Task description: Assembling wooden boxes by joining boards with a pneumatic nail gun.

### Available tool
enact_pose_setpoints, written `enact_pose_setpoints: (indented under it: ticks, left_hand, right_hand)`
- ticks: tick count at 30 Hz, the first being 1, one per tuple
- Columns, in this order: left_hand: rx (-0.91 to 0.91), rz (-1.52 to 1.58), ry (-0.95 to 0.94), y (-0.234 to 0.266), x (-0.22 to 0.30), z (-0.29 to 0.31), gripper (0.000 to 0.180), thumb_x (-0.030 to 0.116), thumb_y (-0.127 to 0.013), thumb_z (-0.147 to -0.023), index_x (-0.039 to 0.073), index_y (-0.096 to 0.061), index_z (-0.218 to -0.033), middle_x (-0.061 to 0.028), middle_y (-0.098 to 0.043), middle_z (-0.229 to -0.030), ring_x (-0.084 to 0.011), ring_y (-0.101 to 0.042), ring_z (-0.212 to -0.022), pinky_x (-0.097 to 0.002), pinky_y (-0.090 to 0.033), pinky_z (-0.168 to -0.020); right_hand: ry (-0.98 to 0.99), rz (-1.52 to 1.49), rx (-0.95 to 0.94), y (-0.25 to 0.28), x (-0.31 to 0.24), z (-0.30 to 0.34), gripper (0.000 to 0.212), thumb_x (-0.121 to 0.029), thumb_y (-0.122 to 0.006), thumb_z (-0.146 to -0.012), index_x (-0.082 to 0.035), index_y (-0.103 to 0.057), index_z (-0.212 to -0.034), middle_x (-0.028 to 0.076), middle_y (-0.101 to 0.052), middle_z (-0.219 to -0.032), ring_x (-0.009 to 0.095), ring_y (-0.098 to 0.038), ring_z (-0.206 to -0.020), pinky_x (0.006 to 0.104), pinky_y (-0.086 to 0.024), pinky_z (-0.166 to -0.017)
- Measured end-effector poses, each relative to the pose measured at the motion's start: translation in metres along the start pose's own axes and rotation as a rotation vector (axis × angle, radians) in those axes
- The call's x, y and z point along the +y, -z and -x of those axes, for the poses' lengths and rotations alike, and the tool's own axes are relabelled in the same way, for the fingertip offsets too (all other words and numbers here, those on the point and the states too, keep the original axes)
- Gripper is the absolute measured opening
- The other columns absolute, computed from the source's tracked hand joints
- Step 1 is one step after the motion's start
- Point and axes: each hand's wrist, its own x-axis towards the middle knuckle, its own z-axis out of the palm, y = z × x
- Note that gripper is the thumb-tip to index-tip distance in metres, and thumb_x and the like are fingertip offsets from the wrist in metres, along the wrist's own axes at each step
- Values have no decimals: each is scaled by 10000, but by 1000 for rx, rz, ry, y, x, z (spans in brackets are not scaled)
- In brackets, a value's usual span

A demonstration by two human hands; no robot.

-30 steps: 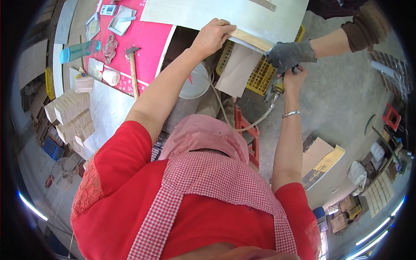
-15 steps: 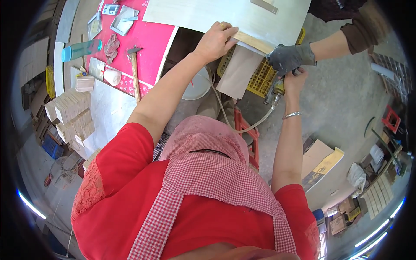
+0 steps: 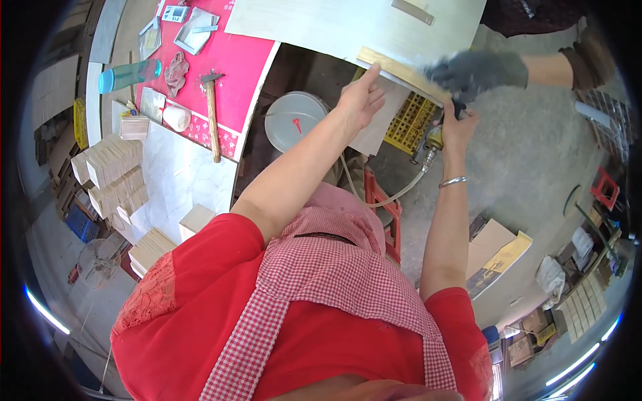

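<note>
A narrow pale wooden strip [image 3: 404, 73] lies along the near edge of a large whitish panel [image 3: 321, 23]. My left hand [image 3: 362, 103] is just below the strip's left part, index finger stretched up toward it, other fingers loosely bent, holding nothing. In my right hand [image 3: 459, 128] is an air tool [image 3: 434, 139] with a dark grip and yellowish body, raised near the strip's right end. Its exact kind is partly hidden by my fingers. A clear air hose [image 3: 398, 195] runs from it. Another person's grey-gloved hand [image 3: 478, 72], blurred, is over the strip's right end.
Left on the pink-topped table [image 3: 234, 87] are a hammer [image 3: 212, 117], a teal bottle [image 3: 130, 75] and a white bottle [image 3: 176, 118]. Below the panel stand a white bucket [image 3: 284, 120] and a yellow crate [image 3: 409, 127]. Stacked wooden blocks [image 3: 110, 164] stand farther left.
My left hand has let go of the panel's edge and moved down and right, uncovering the strip. The gloved hand has shifted right and up. My right hand still holds the air tool.
</note>
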Motion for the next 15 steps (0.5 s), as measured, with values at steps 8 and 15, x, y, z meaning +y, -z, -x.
enact_pose_setpoints:
  ticks: [8,15]
  left_hand:
    - [-175,150,20,-29,-9,-16,550,228,-725,-869,16,-429,-1281,-149,-462,-1282,-297,-535,-1144,-448,-420,-1054]
    - [-203,154,-102,-27,-21,-24,492,181,-705,-884,-2,-444,-1259,-141,-521,-1247,-285,-561,-1104,-445,-458,-1013]
  right_hand:
    - [-37,-17,13,-3,-19,9,589,-238,-731,-830,60,-351,-1168,200,-620,-844,198,-632,-536,314,-491,-499]
    - [-58,19,24,19,-30,26,595,-188,-737,-819,62,-346,-1192,165,-621,-792,183,-617,-524,301,-477,-488]
